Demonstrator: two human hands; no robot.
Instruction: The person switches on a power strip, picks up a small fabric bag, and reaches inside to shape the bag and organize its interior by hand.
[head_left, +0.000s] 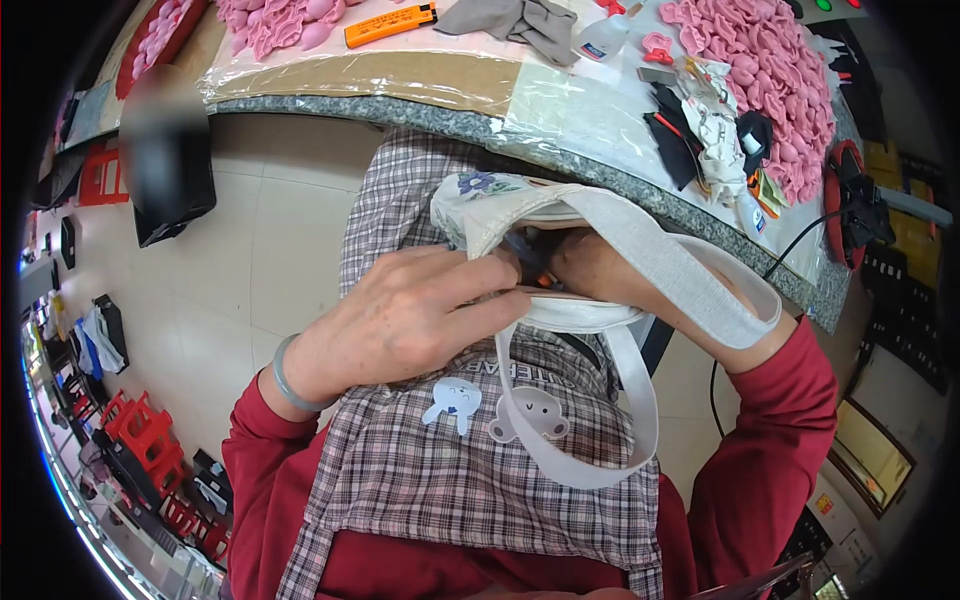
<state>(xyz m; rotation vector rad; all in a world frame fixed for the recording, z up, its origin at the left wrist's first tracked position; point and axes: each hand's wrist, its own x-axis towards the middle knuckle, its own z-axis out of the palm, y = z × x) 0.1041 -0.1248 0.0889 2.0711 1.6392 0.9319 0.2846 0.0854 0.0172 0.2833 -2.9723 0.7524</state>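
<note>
On my lap, over a plaid apron [430, 500], rests a white cloth tote bag [500, 215] with a purple flower print. Its mouth gapes towards me. My left hand [415, 310] pinches the near left edge of the opening between thumb and fingers. Deep inside the bag is my right hand [590, 265]; its fingers are hidden, so what they touch cannot be seen. Some dark contents with a bit of orange show beside it. One wide strap [650, 250] lies across my right forearm, and the other strap [640, 400] hangs down over the apron.
Ahead, the worktable [400, 105] has a stone-patterned edge. On it are pink pieces [760, 90] in heaps, an orange box cutter [390, 25], a grey cloth [515, 25], a clear bottle [605, 38] and gloves [715, 130]. Red stools [145, 435] stand at far left.
</note>
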